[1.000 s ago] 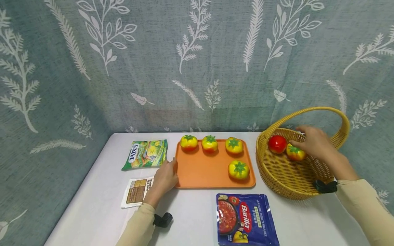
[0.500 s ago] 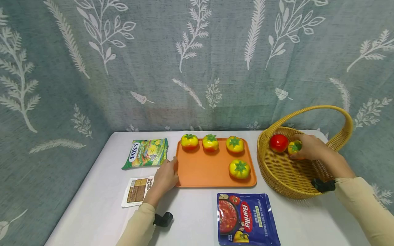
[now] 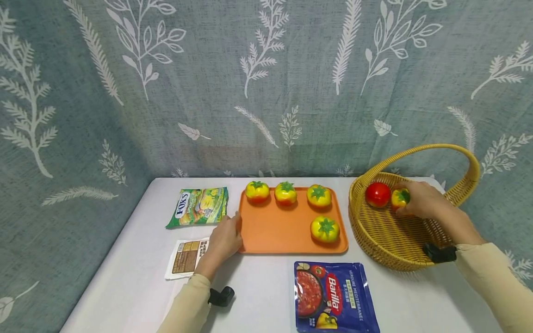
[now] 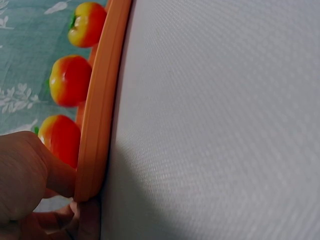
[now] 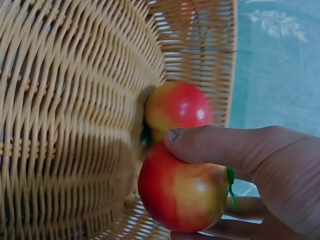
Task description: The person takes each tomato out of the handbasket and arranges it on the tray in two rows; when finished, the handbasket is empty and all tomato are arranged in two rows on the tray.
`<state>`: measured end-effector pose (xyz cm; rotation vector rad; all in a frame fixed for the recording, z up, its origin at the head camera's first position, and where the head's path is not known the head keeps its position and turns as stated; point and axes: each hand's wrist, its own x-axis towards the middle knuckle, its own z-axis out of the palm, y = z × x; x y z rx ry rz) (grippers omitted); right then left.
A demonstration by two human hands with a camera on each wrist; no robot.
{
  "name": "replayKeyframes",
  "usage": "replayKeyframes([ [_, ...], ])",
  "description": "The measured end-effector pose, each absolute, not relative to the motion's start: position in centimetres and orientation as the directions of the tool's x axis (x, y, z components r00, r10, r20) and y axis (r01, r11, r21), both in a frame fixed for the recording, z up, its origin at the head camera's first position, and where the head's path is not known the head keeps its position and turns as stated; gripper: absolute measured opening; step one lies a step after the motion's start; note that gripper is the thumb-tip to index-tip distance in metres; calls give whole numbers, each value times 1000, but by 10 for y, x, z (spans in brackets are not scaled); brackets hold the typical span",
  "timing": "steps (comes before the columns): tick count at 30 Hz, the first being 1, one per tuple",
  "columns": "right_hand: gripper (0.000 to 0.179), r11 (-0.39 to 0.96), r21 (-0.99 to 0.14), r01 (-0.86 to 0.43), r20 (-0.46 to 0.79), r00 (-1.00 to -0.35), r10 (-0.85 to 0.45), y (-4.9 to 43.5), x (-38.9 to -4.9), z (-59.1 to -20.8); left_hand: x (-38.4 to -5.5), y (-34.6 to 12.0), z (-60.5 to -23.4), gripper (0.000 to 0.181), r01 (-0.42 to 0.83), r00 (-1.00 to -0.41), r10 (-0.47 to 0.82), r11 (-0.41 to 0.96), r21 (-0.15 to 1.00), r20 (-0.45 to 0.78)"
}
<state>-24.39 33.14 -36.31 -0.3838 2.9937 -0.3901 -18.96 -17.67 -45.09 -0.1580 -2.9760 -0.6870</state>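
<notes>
At the left side of the orange tray point(image 3: 275, 231), my left hand point(image 3: 225, 238) grips the edge, thumb over the rim and fingers beneath the corner in the left wrist view. Several yellow-red tomatoes with green leafy tops lie on it, one at the front right point(image 3: 325, 230). Inside the wicker basket point(image 3: 356, 226), my right hand point(image 3: 424, 200) holds another yellow-red tomato point(image 5: 175, 195) between thumb and fingers. Right beside it rests a second tomato point(image 3: 377, 194), its red side up. The right fingers are partly hidden behind the held tomato in the right wrist view.
The basket's tall handle point(image 3: 420, 148) arches over the right forearm. A green Fox's candy bag point(image 3: 200, 207) and a small brown-and-white packet point(image 3: 185, 259) lie left of the tray. A blue Barilla pouch point(image 3: 354, 296) lies in front. A patterned curtain point(image 3: 216, 129) hangs behind.
My right hand has come down into the basket and taken hold of the yellow-red tomato there. My left hand has stayed at the tray's edge.
</notes>
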Motion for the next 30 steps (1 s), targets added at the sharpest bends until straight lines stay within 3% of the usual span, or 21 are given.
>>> replayKeyframes([
  [9,77,920,-310,-241,46,-970,-239,320,-224,-350,-190,-177,-452,56,132,-989,90,897,421,119],
  [30,70,912,-252,-324,302,-922,-244,297,-167,-340,-190,-175,-451,57,124,-991,87,894,430,104],
])
